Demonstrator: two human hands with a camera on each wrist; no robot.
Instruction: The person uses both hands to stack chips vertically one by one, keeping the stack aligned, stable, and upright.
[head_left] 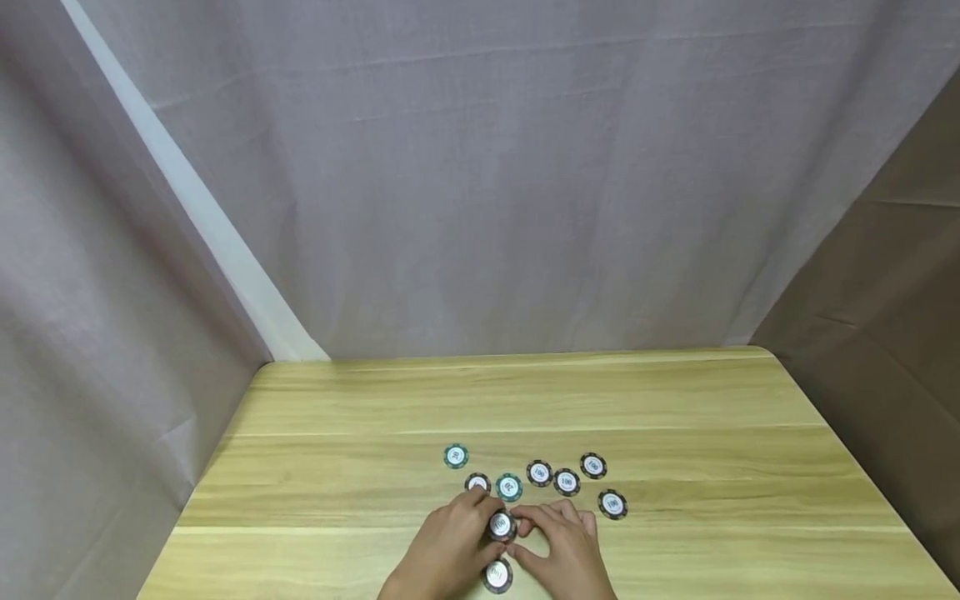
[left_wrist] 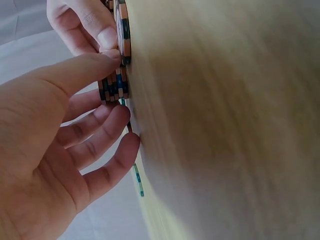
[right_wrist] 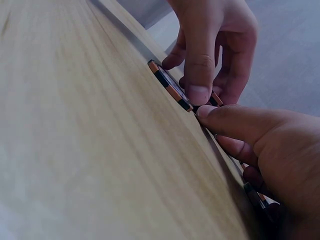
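Note:
A short stack of black poker chips (head_left: 501,525), the top one marked 100, stands between both hands near the table's front. From the left, my left hand (head_left: 450,546) holds the stack between thumb and fingers; the left wrist view shows the layered edges of the stack (left_wrist: 114,86) beside the thumb. My right hand (head_left: 561,546) grips the stack's right side, thumb in front and index finger behind. Just in front of it lies a single black chip (head_left: 497,575), close to both thumbs. Another black chip (head_left: 476,481) lies beyond the left fingertips, partly covered by them.
One green chip (head_left: 509,487) lies just behind the stack, and a second green chip (head_left: 456,455) farther left. Several black chips (head_left: 567,482) are spread flat to the right on the wooden table (head_left: 337,467). Grey cloth (head_left: 480,208) hangs behind and at the sides.

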